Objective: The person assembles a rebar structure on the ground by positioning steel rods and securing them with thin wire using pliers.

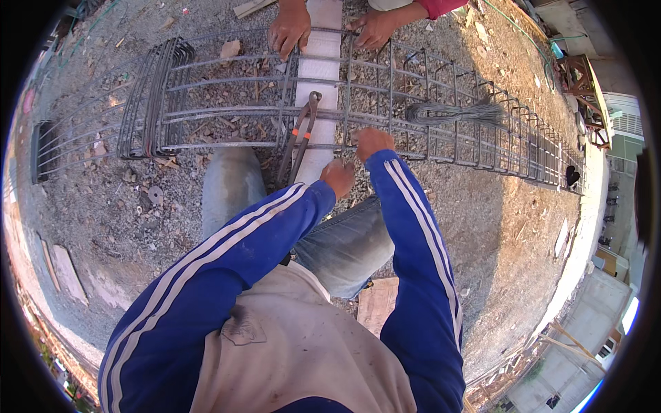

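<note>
A long rebar cage (368, 88) lies across in front of me. My right hand (374, 142) is closed at the cage's near bar, beside a stirrup; what its fingers hold is too small to make out. Just below and left of it, my left hand (337, 179) is curled shut near the same bar, its grip hidden. Left of my hands, pincers with orange bands on the handles (300, 136) rest against the cage over a white board (318, 72). A bundle of tie wire (454, 113) lies on the cage to the right.
Across the cage, another person's two hands (289, 31) are at the far bar. Grouped loose stirrups (153, 100) hang on the bars at left. Gravel ground (454, 227) with scraps surrounds my knees. Wooden boards (65, 270) lie far left.
</note>
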The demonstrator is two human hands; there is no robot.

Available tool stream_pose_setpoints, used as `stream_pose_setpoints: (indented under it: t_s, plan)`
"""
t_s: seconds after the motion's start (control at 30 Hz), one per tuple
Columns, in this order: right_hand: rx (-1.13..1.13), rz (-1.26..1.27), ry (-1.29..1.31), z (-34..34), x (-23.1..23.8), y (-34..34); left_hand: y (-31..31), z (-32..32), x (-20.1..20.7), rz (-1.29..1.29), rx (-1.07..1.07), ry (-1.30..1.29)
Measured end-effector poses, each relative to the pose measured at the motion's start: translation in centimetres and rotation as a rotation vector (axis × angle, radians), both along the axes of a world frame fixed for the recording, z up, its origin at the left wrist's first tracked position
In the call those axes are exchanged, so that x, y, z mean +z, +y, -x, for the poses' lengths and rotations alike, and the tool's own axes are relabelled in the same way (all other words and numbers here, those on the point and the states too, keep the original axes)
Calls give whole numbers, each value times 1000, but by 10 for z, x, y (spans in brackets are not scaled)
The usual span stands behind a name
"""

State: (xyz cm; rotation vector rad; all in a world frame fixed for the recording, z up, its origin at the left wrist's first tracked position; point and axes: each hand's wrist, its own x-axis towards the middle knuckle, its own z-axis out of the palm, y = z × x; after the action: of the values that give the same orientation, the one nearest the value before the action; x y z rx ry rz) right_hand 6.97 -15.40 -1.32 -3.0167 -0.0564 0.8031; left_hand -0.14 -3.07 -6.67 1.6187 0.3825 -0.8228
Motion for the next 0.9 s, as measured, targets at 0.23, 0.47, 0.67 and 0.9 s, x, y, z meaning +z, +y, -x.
stream_pose_setpoints:
  t_s: [0.23,0.47,0.67,0.9]
  plan:
    - [-123,-91,-220,6,1,5,17,-25,39,196,59,418]
    - [-302,-213,-154,3,7,18,26,-22,28,352,17,485]
    - [-503,-276,-185,17,7,28,20,-9,-2,509,144,554]
    - [-519,-243,-189,11,-3,-6,17,-3,38,350,-40,581]
